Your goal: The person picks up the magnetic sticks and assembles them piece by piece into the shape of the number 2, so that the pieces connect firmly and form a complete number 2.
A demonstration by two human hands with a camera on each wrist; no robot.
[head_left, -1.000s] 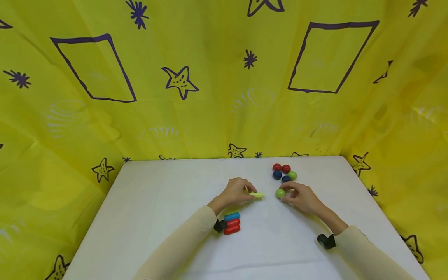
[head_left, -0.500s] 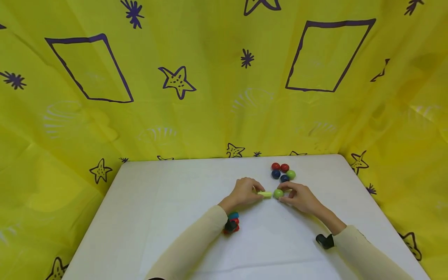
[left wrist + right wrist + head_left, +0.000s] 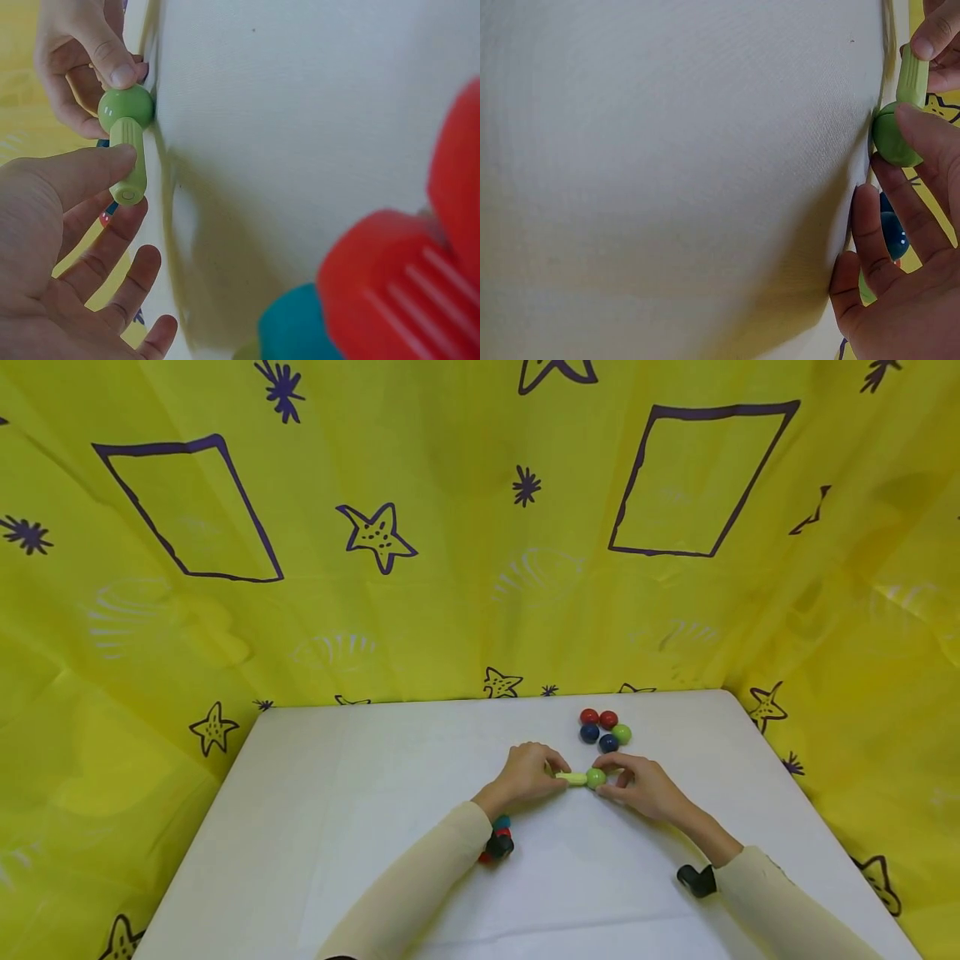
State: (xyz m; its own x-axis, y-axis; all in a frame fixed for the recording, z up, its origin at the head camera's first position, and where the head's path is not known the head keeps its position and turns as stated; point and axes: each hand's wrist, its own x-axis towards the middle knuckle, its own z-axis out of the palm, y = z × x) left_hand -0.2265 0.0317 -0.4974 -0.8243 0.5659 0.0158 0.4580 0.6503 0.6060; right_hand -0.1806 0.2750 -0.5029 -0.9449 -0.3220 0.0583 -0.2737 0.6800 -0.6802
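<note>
My left hand (image 3: 528, 774) pinches a short light-green ribbed stick (image 3: 573, 779) between thumb and fingertips. Opposite it, my right hand (image 3: 645, 787) holds a glossy green ball (image 3: 596, 777) between thumb and fingers. The stick's far end meets the ball, and the two line up over the white table. In the left wrist view the stick (image 3: 129, 169) points its round end face toward the camera, with the ball (image 3: 120, 105) behind it. From the right wrist, the ball (image 3: 892, 139) shows under the thumb, the stick (image 3: 913, 75) rising from it.
Beyond the right hand lie two red balls (image 3: 589, 717), two dark blue balls (image 3: 589, 733) and another green ball (image 3: 621, 734). Red sticks (image 3: 390, 277) and a blue stick (image 3: 300, 330) lie partly hidden under the left wrist. A yellow patterned curtain (image 3: 450, 610) surrounds the white table (image 3: 360, 793).
My left hand has moved right with the light-green stick until its end meets the green ball. The right hand stays nearly in place. The left wrist now covers more of the red and blue sticks.
</note>
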